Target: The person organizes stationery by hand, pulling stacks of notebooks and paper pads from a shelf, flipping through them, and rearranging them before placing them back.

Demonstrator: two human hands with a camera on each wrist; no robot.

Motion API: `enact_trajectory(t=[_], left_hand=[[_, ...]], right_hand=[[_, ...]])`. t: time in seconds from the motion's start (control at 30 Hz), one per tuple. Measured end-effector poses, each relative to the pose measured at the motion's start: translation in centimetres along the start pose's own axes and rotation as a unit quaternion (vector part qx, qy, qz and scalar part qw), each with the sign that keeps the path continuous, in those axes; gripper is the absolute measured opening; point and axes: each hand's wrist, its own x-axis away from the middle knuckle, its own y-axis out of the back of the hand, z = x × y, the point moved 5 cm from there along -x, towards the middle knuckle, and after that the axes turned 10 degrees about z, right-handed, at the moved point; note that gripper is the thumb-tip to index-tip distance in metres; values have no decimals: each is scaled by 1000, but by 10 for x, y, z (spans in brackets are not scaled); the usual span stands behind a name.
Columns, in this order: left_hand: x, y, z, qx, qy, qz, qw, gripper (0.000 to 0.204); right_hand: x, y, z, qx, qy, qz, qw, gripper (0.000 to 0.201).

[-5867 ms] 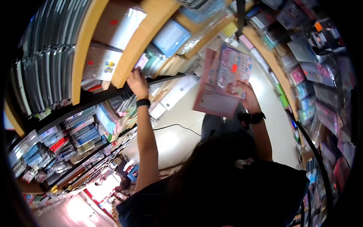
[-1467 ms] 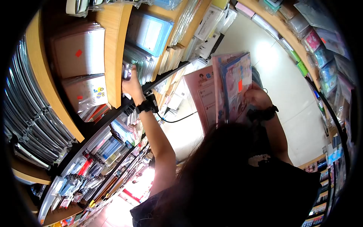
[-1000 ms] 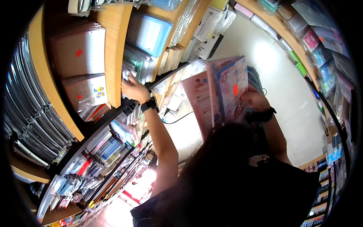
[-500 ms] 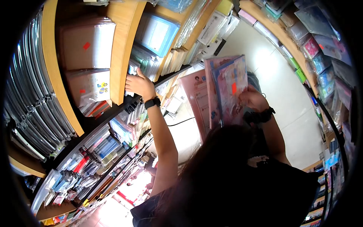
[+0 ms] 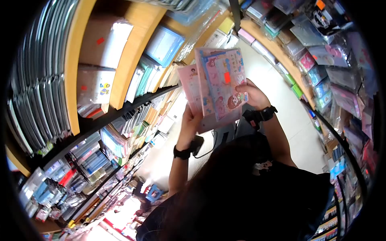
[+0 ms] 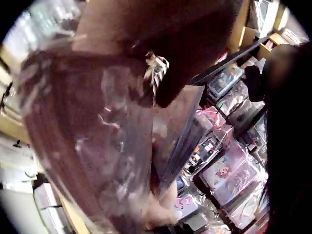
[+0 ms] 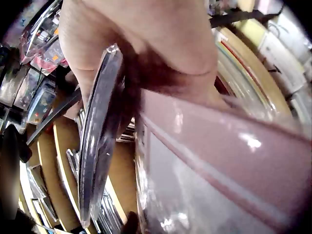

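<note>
Bright fisheye views; wrist close-ups blurred, glary.

Two flat, plastic-wrapped pink stationery packs are held up side by side, nearly upright and tilted slightly. The front pack (image 5: 222,82), printed with cartoon figures, blue edging and an orange sticker near its middle, sits in the right hand's (image 5: 252,95) grip at its right edge. The plainer pink pack (image 5: 190,86) behind it juts out leftward, the left hand's (image 5: 189,120) grip at its lower edge.

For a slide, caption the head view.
Both hands, left and right, hold pink packets beside stationery shelves.
</note>
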Motion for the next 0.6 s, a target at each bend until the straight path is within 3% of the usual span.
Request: enact_trajectory(t=[0.1,0.2,0.3,0.43,0.47,0.6], left_hand=[[8,-5,-6,64,-23,-28,997,33],[15,8,1,123,-76,-49,988,34],[18,22,12,73,-88,-101,988,34],[19,34,37,98,-127,-143,977,35],[26,33,34,133,-143,-147,970,36],[48,43,53,210,-168,-183,946,36]], right_hand=[[-1,-18,9,-30,-16,48,998,27],[-4,1,5,-18,-7,-32,999,31],[-11,-28,17,-3,-10,38,999,31],[-20,-42,11,78,-91,83,989,28],[-21,-46,10,105,-92,30,990,24],[-33,-72,3,162,-131,0,978,20]])
